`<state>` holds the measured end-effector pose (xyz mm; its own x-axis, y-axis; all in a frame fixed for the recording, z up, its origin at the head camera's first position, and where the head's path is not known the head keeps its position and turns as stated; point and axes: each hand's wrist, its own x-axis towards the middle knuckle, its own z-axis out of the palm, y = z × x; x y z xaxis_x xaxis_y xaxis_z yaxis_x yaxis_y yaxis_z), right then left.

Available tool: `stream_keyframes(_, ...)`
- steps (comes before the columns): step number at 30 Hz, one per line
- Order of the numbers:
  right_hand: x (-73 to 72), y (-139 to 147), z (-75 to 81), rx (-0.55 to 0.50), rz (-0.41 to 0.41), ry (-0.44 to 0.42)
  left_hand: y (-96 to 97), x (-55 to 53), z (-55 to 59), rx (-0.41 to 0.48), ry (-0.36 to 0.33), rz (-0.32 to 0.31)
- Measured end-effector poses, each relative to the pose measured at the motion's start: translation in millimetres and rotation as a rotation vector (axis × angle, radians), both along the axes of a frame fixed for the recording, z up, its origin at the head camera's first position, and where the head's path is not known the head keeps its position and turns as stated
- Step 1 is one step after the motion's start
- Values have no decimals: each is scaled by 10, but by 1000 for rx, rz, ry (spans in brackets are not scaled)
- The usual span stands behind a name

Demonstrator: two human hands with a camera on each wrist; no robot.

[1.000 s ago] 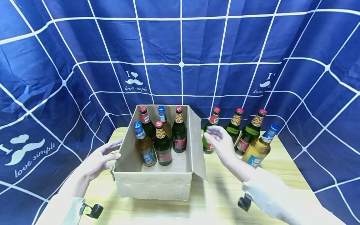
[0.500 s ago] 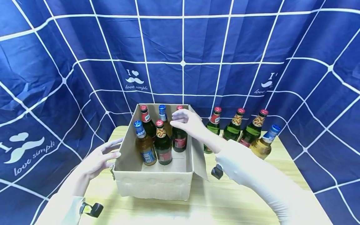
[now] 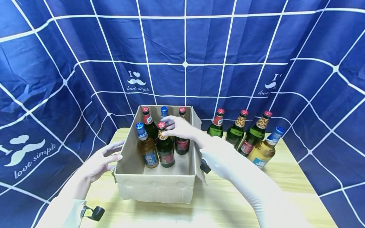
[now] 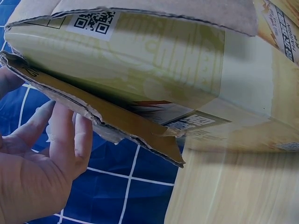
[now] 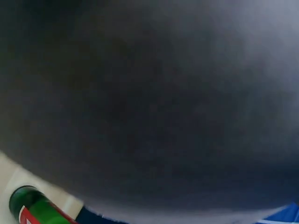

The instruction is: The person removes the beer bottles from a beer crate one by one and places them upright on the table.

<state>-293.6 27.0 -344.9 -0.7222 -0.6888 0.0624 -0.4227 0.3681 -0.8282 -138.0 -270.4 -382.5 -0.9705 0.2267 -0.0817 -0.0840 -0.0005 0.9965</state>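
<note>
A cardboard box [image 3: 155, 188] holds several upright beer bottles. My right hand [image 3: 181, 128] reaches over its right wall to the neck of the front green beer bottle [image 3: 166, 150], fingers beside the red cap and thumb at the neck label. Whether they touch the glass cannot be told. Left of it stands a brown blue-capped bottle [image 3: 147, 152]. A green bottle [image 3: 182, 144] at the right is partly behind my hand. My left hand [image 3: 98, 161] lies against the box's left side, fingers spread; in the left wrist view its fingers [image 4: 63, 135] are by a torn flap [image 4: 117, 121].
Right of the box, on the wooden table [image 3: 285, 186], stand a red-necked green bottle [image 3: 216, 128], two other green bottles and a yellow bottle [image 3: 260, 153]. A side flap [image 3: 199, 164] hangs outward. Dark blur fills most of the right wrist view.
My right hand has swung left from the bottles outside, over the box wall, to the front green bottle's neck. My left hand stays at the box. The bottles stand where they were.
</note>
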Motion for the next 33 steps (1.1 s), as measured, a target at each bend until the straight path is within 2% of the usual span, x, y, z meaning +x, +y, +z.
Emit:
stream_keyframes(3,-9,-50,-50,104,17,78,0,-2,-3,-7,-3,0)
stream_keyframes(5,-7,-75,-65,175,-12,155,4,-6,-8,-6,-4,0)
stream_keyframes(9,15,-110,-62,214,-71,259,-2,-3,-14,-6,-5,-3)
stream_keyframes(14,32,-115,-31,100,-82,270,-21,11,-14,-20,7,15)
stream_keyframes(18,68,-55,73,-49,-178,258,-13,4,-13,-28,5,17)
stream_keyframes(21,144,5,279,-119,-250,282,1,-2,-1,-35,-2,12)
stream_keyframes(23,207,33,475,-169,-292,306,4,1,2,-47,-5,13)
stream_keyframes(26,307,97,828,-241,-376,368,-2,6,-3,-59,-11,16)
stream_keyframes(30,416,263,1334,-402,-474,478,-14,5,2,-56,-6,2)
stream_keyframes(33,475,428,1643,-498,-528,551,-5,12,1,-43,0,-7)
